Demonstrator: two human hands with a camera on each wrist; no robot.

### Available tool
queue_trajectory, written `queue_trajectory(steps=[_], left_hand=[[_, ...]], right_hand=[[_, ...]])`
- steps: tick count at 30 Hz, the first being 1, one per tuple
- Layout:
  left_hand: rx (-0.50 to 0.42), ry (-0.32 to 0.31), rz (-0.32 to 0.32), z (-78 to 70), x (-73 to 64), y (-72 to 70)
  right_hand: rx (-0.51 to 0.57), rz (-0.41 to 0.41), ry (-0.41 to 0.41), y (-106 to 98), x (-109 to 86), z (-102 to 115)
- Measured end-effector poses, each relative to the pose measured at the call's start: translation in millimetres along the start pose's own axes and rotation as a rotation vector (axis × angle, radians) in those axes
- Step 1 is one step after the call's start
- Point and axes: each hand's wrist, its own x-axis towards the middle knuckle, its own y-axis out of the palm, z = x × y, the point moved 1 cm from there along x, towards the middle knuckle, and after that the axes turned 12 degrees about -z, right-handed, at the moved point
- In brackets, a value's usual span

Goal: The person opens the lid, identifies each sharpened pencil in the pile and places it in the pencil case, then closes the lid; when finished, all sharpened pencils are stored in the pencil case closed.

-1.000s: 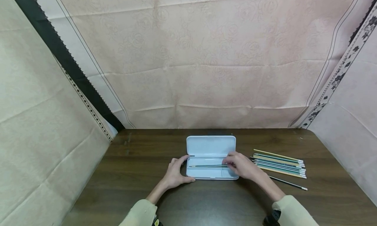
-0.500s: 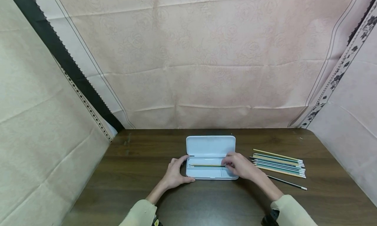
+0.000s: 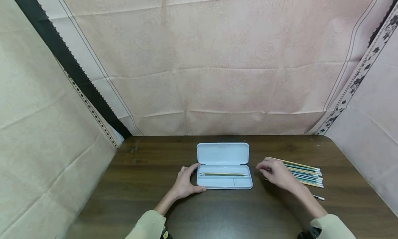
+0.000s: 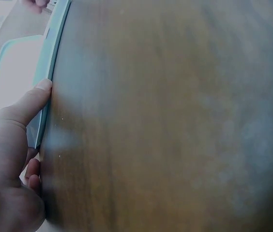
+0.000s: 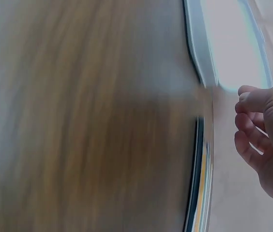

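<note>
A light-blue pencil case (image 3: pixel 222 187) lies on the table with its lid (image 3: pixel 222 153) folded back. Inside its long compartment are a yellowish pencil and at least one darker one, forming a thin row of pencils (image 3: pixel 222 174). My left hand (image 3: pixel 184 184) holds the case by its left end, thumb at the front corner and fingers toward the back corner. To the right of the case, my right hand (image 3: pixel 278 173) hovers over the left ends of several loose pencils (image 3: pixel 306 175). Its fingers are loosely bent with nothing visible between them, as the right wrist view also shows.
Below the bundle lies a separate black pencil (image 3: pixel 318 198), partly hidden by the right forearm. The brown wooden table (image 3: pixel 230 214) meets a pale cloth backdrop (image 3: pixel 224 93) behind, with cloth on both sides.
My right hand has let go of a pencil in the case and moved right to the loose pencils. A yellowish pencil now lies fully in the case. My left hand stays put.
</note>
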Motion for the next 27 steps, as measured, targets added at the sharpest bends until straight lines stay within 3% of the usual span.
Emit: queue_trajectory(steps=[10,19,27], left_hand=[[0.016,0.040,-0.016,0.6,0.4,0.5],[0.014,0.043,-0.017,-1.0,0.6,-0.2],[0.014,0.034,-0.015,-0.5,0.1,0.3]], right_hand=[[-0.076,-0.079,-0.028,-44,-37.3,-23],[-0.141,-0.096,0.034,-68,-65.1,-35],[-0.204,-0.163,0.001,-82,-83.3,-47]])
